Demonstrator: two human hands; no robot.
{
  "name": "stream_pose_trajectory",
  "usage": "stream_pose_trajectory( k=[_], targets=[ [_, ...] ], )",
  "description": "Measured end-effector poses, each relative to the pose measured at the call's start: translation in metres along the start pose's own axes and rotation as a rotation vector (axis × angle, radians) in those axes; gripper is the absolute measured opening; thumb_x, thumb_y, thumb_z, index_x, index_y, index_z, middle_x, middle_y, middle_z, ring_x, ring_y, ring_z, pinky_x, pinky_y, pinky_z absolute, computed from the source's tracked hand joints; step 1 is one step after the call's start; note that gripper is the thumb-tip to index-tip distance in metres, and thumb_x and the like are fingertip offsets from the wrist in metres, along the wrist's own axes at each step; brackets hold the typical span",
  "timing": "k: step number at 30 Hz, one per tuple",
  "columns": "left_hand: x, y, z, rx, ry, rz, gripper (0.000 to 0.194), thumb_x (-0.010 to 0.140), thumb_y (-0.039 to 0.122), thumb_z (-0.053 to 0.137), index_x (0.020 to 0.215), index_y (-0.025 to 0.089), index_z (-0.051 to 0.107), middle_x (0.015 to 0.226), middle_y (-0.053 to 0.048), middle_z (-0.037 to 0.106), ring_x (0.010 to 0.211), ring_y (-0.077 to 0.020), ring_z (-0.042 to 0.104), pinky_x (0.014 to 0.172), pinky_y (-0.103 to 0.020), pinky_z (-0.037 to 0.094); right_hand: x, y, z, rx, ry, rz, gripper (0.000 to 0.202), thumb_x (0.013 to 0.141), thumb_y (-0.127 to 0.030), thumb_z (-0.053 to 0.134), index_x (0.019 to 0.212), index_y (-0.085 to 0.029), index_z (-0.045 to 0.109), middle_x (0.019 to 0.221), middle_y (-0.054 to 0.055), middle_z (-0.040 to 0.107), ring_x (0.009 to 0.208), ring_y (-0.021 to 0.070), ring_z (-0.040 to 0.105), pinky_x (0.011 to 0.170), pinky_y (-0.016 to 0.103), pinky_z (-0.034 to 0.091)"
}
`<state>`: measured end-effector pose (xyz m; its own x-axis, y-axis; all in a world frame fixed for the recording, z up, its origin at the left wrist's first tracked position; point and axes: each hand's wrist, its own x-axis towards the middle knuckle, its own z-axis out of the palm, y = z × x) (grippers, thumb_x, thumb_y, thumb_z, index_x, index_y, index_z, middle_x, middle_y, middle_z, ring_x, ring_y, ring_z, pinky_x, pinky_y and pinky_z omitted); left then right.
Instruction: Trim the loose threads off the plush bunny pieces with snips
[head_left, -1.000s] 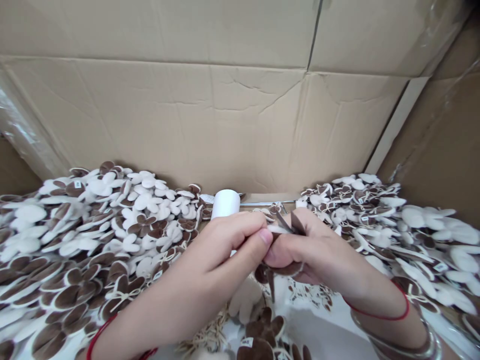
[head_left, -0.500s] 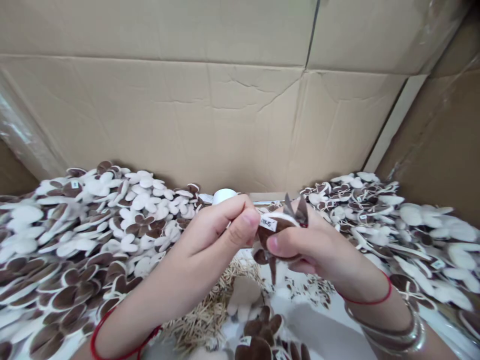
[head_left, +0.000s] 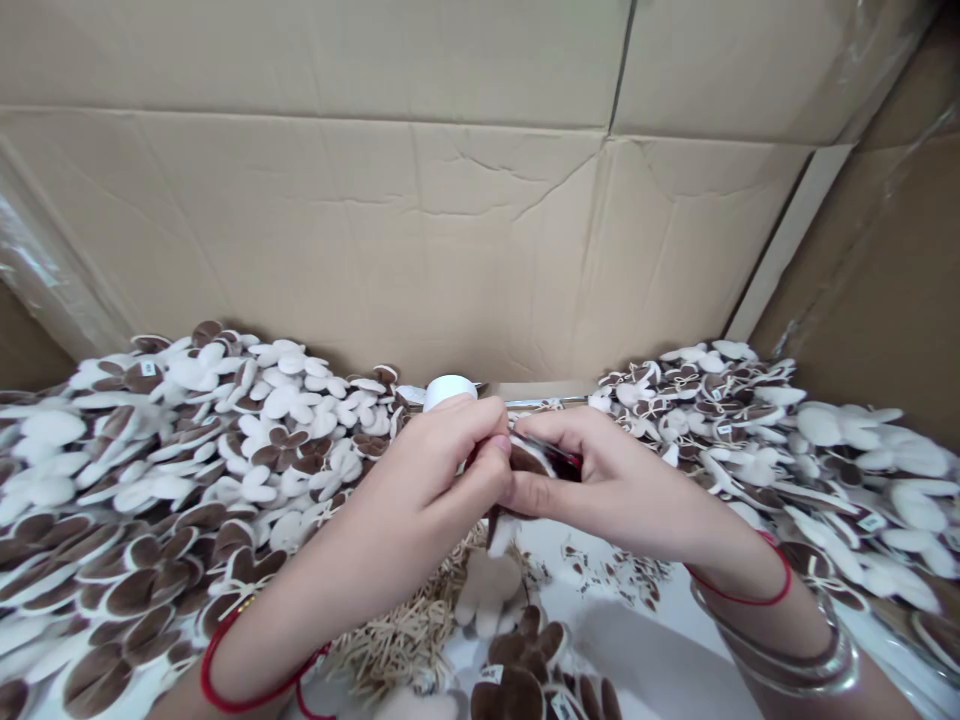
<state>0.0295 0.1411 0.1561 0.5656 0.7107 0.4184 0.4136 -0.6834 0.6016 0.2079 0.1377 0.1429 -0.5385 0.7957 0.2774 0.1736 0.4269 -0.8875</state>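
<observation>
Both hands meet in the middle over the table. My left hand [head_left: 457, 465] is closed, thumb and fingers pinching the edge of a small brown and white plush piece [head_left: 529, 459]. My right hand [head_left: 600, 480] grips the same piece from the other side, thumb below and fingers above. Tucked in the right hand is a dark pair of thread snips with some red [head_left: 559, 460], mostly hidden by the fingers. Most of the plush piece is covered by my hands. Below them lie a heap of cream cord bows [head_left: 405, 640] and a white rabbit-shaped plush piece [head_left: 487, 588].
Plush pieces pile up on the left [head_left: 150, 560] and right [head_left: 750, 450]. Brown pieces with white labels [head_left: 510, 690] lie at the front. Small scraps [head_left: 622, 575] dot the white tabletop [head_left: 637, 640]. A white roll [head_left: 448, 390] stands behind my hands, before a cardboard wall [head_left: 375, 250].
My right hand has turned and closed in against the left. The snips' blades, spread upward before, now lie low within the right hand. The piece's white label is no longer visible.
</observation>
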Motion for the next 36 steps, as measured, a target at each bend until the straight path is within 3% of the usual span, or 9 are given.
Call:
stream_pose_trajectory(
  k=[4,8,15,18,22,25,27,31,36],
  targets=[
    [-0.003,0.003,0.0,-0.4,-0.017,-0.061,0.029,0.095,0.026,0.042,0.067,0.02,0.041,0.064,0.005,0.038,0.057,-0.0101,0.035,0.05,-0.023,0.028,0.0,0.002,0.004,0.242,-0.043,-0.139,0.029,0.088,-0.022,0.061,0.063,-0.017,0.048,0.06,-0.006,0.04,0.051,0.0059,0.031,0.043,0.02,0.024],
    [-0.002,-0.001,0.011,-0.815,0.009,-0.09,0.025,0.093,0.025,0.046,0.069,0.019,0.043,0.063,0.006,0.039,0.057,-0.0086,0.035,0.052,-0.019,0.032,0.007,0.005,0.016,0.567,0.07,-0.085,0.028,0.079,-0.023,0.065,0.057,-0.017,0.05,0.048,-0.01,0.035,0.038,0.0028,0.023,0.034,0.016,0.021],
    [0.005,-0.002,0.026,-0.94,0.193,-0.128,0.03,0.088,0.014,0.039,0.059,0.018,0.037,0.057,0.006,0.033,0.051,-0.0082,0.029,0.049,-0.02,0.031,0.014,0.009,0.028,0.839,0.226,0.037,0.028,0.065,-0.03,0.064,0.044,-0.02,0.048,0.033,-0.01,0.031,0.028,0.0029,0.02,0.028,0.018,0.018],
    [0.004,-0.005,0.02,-0.776,0.187,-0.063,0.031,0.093,0.018,0.041,0.061,0.018,0.042,0.06,0.005,0.039,0.055,-0.0086,0.035,0.053,-0.02,0.034,0.011,0.007,0.021,0.795,0.221,0.027,0.023,0.068,-0.027,0.064,0.052,-0.019,0.051,0.042,-0.01,0.034,0.033,0.0026,0.02,0.03,0.016,0.019],
    [0.0,-0.007,0.003,-0.385,0.203,0.05,0.021,0.097,0.028,0.048,0.079,0.02,0.055,0.074,0.004,0.052,0.069,-0.0089,0.048,0.06,-0.019,0.039,0.006,0.002,0.006,0.683,0.064,0.032,0.024,0.072,-0.021,0.067,0.057,-0.018,0.049,0.048,-0.011,0.03,0.039,0.0029,0.018,0.034,0.015,0.015],
    [-0.001,-0.006,-0.004,-0.193,0.131,0.176,0.004,0.093,0.026,0.059,0.097,0.024,0.06,0.088,0.004,0.061,0.08,-0.0098,0.058,0.069,-0.02,0.044,0.005,0.004,0.0,0.72,0.011,0.126,0.024,0.072,-0.025,0.066,0.058,-0.019,0.048,0.046,-0.011,0.03,0.039,0.0038,0.017,0.035,0.017,0.013],
    [0.0,-0.006,-0.004,-0.136,0.121,0.27,0.012,0.09,0.023,0.063,0.102,0.024,0.062,0.091,0.003,0.064,0.082,-0.0108,0.06,0.073,-0.022,0.046,0.005,0.008,0.0,0.767,-0.002,0.18,0.027,0.072,-0.033,0.064,0.055,-0.02,0.047,0.043,-0.011,0.028,0.037,0.0047,0.017,0.034,0.019,0.014],
    [0.004,-0.01,-0.004,0.01,0.231,0.39,0.008,0.087,0.016,0.065,0.093,0.021,0.065,0.081,0.0,0.066,0.078,-0.0148,0.058,0.07,-0.027,0.045,0.008,0.015,0.0,0.783,0.011,0.209,0.032,0.074,-0.038,0.063,0.054,-0.02,0.048,0.041,-0.01,0.029,0.038,0.006,0.019,0.035,0.021,0.021],
    [0.003,-0.009,-0.016,0.212,0.04,0.471,0.019,0.087,0.009,0.056,0.076,0.021,0.063,0.073,-0.001,0.065,0.074,-0.0171,0.056,0.074,-0.032,0.046,0.008,0.015,-0.006,0.727,-0.045,0.305,0.018,0.071,-0.028,0.068,0.062,-0.016,0.057,0.046,-0.01,0.035,0.04,0.0051,0.016,0.036,0.02,0.017]
  ],
)
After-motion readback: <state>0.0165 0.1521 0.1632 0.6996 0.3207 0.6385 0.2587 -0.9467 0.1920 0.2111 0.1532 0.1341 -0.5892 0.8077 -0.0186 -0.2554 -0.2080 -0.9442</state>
